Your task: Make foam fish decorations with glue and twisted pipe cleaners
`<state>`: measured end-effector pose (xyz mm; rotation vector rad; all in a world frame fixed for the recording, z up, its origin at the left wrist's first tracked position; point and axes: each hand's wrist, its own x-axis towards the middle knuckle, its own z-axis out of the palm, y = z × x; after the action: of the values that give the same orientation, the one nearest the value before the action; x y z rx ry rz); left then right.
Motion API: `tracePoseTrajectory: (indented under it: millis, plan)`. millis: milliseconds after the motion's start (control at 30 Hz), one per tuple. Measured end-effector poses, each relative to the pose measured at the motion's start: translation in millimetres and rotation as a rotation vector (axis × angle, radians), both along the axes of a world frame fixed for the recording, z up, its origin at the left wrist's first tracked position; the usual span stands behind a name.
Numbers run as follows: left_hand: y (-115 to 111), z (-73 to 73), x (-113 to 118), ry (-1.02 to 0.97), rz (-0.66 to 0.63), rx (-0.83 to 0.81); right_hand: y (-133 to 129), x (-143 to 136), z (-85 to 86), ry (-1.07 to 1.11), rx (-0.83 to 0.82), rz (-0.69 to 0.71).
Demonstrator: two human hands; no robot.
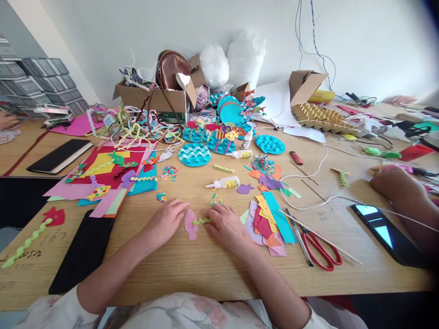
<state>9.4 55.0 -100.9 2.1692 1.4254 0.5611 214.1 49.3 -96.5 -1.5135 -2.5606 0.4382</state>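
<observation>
A pink paper fish cut-out (190, 223) lies on the table in front of me, with a wavy light-green strip (202, 221) running from it to the right. My right hand (226, 226) rests at the strip's right end with curled fingers on it; the fingertips are partly hidden. To the left of the fish, my left hand (168, 220) lies with fingers stretched out, its tips close to the cut-out and holding nothing. Small green and orange paper bits (215, 199) are scattered just beyond my right hand. A glue bottle (224, 183) lies farther back, beside a purple paper fish (245, 188).
Paper scraps (264, 224), a pen (300, 237) and red-handled scissors (322, 251) lie to the right. Coloured sheets (99, 169) and a black phone-like slab (84, 253) are left. Blue decorated discs (194, 154) stand behind. Another person's arm (401, 192) reaches in near a phone (380, 228).
</observation>
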Motion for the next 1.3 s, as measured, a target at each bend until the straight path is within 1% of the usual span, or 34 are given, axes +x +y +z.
tracePoseTrajectory:
  millis: [67, 133, 267, 367, 500, 600, 733, 867, 1033, 1167, 1300]
  plan:
    - [9, 4.9, 8, 0.161, -0.053, 0.036, 1, 0, -0.6, -0.003, -0.002, -0.004]
    - [14, 9.9, 14, 0.260, -0.090, -0.006, 1, 0, -0.6, -0.006, -0.009, -0.002]
    - [20, 15.6, 19, 0.303, -0.105, -0.082, 1, 0, 0.5, -0.004, -0.024, 0.003]
    - [24, 16.7, 19, 0.278, -0.110, -0.128, 1, 0, 1.0, 0.002, -0.025, -0.001]
    - [27, 18.7, 19, 0.214, -0.109, -0.239, 1, 0, 0.4, 0.012, -0.027, -0.006]
    - [27, 22.1, 19, 0.150, -0.093, -0.298, 0, 1, -1.3, 0.030, -0.018, -0.011]
    - [23, 24.1, 20, 0.054, -0.067, -0.334, -1, 2, -5.0, 0.076, -0.003, -0.010]
    - [20, 17.5, 18, -0.033, -0.023, -0.339, -1, 4, -7.2, 0.102, -0.009, -0.006]
    - [15, 6.9, 16, -0.112, 0.015, -0.354, -2, 4, -5.5, 0.051, -0.010, -0.012]
    - [7, 5.5, 19, -0.216, 0.048, -0.418, -2, 5, -3.6, 0.054, -0.017, -0.013]
    - [1, 6.3, 22, -0.226, 0.101, -0.416, -2, 5, -3.9, 0.087, -0.009, -0.014]
